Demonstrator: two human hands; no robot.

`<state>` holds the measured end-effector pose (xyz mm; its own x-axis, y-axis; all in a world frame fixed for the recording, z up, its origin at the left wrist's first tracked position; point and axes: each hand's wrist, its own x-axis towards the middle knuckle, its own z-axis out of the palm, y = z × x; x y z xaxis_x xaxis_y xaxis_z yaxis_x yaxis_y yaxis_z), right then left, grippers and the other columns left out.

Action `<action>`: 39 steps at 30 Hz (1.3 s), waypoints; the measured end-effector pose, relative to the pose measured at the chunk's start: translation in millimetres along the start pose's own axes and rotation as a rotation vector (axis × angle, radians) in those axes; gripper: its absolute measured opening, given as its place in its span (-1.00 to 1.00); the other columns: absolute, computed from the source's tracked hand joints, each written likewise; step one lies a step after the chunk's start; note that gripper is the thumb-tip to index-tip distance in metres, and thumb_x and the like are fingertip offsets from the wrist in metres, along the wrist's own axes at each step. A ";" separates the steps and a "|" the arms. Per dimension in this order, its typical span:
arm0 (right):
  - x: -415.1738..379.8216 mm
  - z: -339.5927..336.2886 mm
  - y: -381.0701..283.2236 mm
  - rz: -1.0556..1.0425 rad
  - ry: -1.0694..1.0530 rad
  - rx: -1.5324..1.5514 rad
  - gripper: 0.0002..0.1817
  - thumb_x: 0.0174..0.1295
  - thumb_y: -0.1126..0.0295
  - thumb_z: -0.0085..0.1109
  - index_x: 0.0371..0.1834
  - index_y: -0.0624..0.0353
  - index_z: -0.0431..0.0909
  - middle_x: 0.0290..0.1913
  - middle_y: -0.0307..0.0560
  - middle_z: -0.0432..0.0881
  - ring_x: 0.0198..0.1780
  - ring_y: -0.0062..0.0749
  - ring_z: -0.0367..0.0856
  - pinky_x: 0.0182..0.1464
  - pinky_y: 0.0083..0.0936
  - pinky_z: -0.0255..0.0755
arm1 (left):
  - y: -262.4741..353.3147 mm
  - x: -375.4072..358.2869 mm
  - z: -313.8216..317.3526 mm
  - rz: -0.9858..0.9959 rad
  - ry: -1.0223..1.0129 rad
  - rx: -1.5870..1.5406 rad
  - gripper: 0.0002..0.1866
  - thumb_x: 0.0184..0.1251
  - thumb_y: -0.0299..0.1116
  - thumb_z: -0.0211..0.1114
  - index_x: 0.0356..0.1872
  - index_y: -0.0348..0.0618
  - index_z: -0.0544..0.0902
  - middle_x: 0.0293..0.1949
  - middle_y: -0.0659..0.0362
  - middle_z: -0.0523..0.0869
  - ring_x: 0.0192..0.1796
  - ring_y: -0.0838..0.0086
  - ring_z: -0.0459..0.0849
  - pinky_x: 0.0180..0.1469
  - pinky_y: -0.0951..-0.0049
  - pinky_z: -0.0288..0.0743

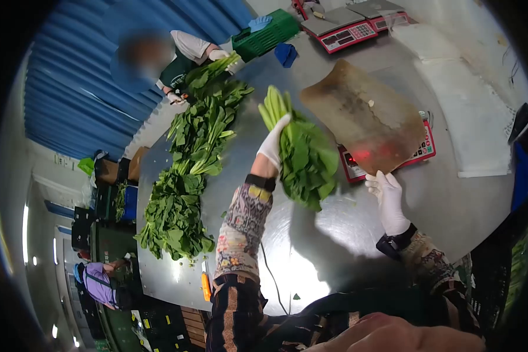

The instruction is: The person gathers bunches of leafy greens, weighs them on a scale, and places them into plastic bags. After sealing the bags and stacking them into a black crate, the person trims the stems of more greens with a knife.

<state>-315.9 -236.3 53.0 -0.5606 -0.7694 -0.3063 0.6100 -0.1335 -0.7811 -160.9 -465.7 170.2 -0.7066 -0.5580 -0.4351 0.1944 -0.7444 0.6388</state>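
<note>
My left hand [274, 142], in a white glove, is closed around the pale stems of a bunch of leafy greens [311, 155]. The leaves hang toward me above the metal table [240, 176]. In a white glove too, my right hand [388, 198] pinches the near corner of a stained brown sheet [364, 111]. That sheet covers most of a red scale [429, 141], whose lit display glows red through it. A long heap of the same greens [179, 193] lies on the table, left of my left hand.
Across the table a gloved person [179, 70] handles greens. An orange-handled knife [205, 284] lies near the left edge. More red scales [346, 38], a green crate [267, 35], a blue cloth [286, 54] and white plastic bags [472, 111] are further back. Another person [102, 281] stands beyond.
</note>
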 end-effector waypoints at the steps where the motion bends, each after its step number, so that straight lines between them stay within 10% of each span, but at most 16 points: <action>1: -0.9 3.0 3.6 -0.007 0.019 0.004 -0.74 0.39 0.32 -0.10 -0.02 0.24 0.47 -0.25 -0.12 0.63 -0.31 -0.56 0.56 -0.27 -0.66 0.40 | 4.1 12.8 15.6 0.015 -0.031 0.008 -0.63 0.27 -0.13 0.22 -0.03 -0.15 0.57 -0.17 0.09 0.69 -0.20 0.30 0.68 -0.15 0.30 0.59; 11: 2.6 -11.2 -0.9 -0.005 -0.011 -0.031 -0.76 0.37 0.31 -0.06 -0.09 0.25 0.49 -0.31 -0.10 0.64 -0.40 -0.58 0.55 -0.34 -0.70 0.37 | -75.1 173.4 100.6 0.379 0.071 0.295 -0.49 0.22 -0.04 0.24 0.08 -0.19 0.51 0.00 0.04 0.62 -0.01 0.20 0.60 0.07 0.25 0.44; 13: -2.2 -18.0 -11.4 0.050 -0.049 -0.070 -0.76 0.37 0.32 -0.06 -0.10 0.25 0.50 -0.32 -0.12 0.64 -0.40 -0.58 0.55 -0.33 -0.70 0.37 | -78.4 178.6 111.3 0.198 0.614 1.230 -0.25 0.22 0.21 0.05 0.25 -0.20 0.33 0.27 0.00 0.39 0.29 0.16 0.36 0.34 0.27 0.07; 18: -19.7 -47.7 -60.5 0.176 -0.300 -0.270 -0.76 0.37 0.36 -0.09 -0.09 0.26 0.52 -0.35 -0.17 0.63 -0.38 -0.62 0.55 -0.32 -0.71 0.36 | -64.2 219.7 87.4 0.438 0.381 1.170 -0.17 0.26 0.27 -0.15 0.36 -0.19 0.17 0.36 -0.03 0.23 0.43 0.18 0.10 0.39 0.33 -0.06; 20: -27.7 -63.6 -78.6 0.098 -0.344 -0.410 -0.79 0.35 0.40 -0.09 -0.12 0.24 0.53 -0.36 -0.18 0.62 -0.39 -0.65 0.53 -0.30 -0.73 0.36 | -40.7 197.8 91.5 0.294 0.064 1.237 -0.18 0.29 0.26 -0.20 0.38 -0.20 0.13 0.37 -0.03 0.22 0.41 0.13 0.13 0.41 0.32 -0.12; 22: -38.0 -70.8 -99.1 0.126 -0.272 -0.600 -0.79 0.33 0.37 -0.06 -0.16 0.22 0.56 -0.38 -0.19 0.62 -0.39 -0.64 0.53 -0.28 -0.71 0.38 | -32.8 137.3 116.8 0.001 0.289 1.185 -0.23 0.31 0.22 -0.16 0.32 -0.24 0.24 0.33 -0.07 0.27 0.37 0.13 0.23 0.28 0.31 0.22; 23: -45.8 -71.5 -111.1 0.141 -0.280 -0.620 -0.79 0.33 0.37 -0.06 -0.16 0.22 0.56 -0.38 -0.19 0.62 -0.39 -0.64 0.53 -0.28 -0.71 0.38 | -36.2 97.1 134.8 0.007 0.334 0.956 -0.30 0.33 0.16 -0.08 0.12 -0.36 0.43 0.11 -0.19 0.51 0.09 0.15 0.57 -0.13 0.40 0.54; 27: -57.9 -83.5 -138.6 0.100 -0.128 -0.794 -0.77 0.30 0.31 -0.02 -0.20 0.20 0.59 -0.42 -0.20 0.62 -0.39 -0.60 0.55 -0.25 -0.65 0.41 | -21.1 72.3 85.9 0.141 0.209 0.968 -0.33 0.30 0.19 0.01 -0.13 -0.41 0.53 -0.34 -0.04 0.70 -0.41 0.32 0.70 -0.38 0.51 0.52; 39: -8.6 -36.6 -191.0 -0.165 -0.187 -0.934 -0.76 0.34 0.37 -0.09 -0.18 0.22 0.59 -0.42 -0.26 0.57 -0.42 -0.67 0.47 -0.32 -0.71 0.33 | -39.1 47.4 -10.6 0.309 0.387 0.684 -0.52 0.31 0.02 0.13 -0.15 -0.30 0.57 -0.35 0.11 0.68 -0.47 0.50 0.63 -0.39 0.55 0.47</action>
<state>-448.1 -181.4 184.9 -0.4516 -0.8834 -0.1252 -0.2056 0.2396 -0.9489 -194.7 -466.9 117.8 -0.3823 -0.8792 -0.2845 -0.2022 -0.2208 0.9541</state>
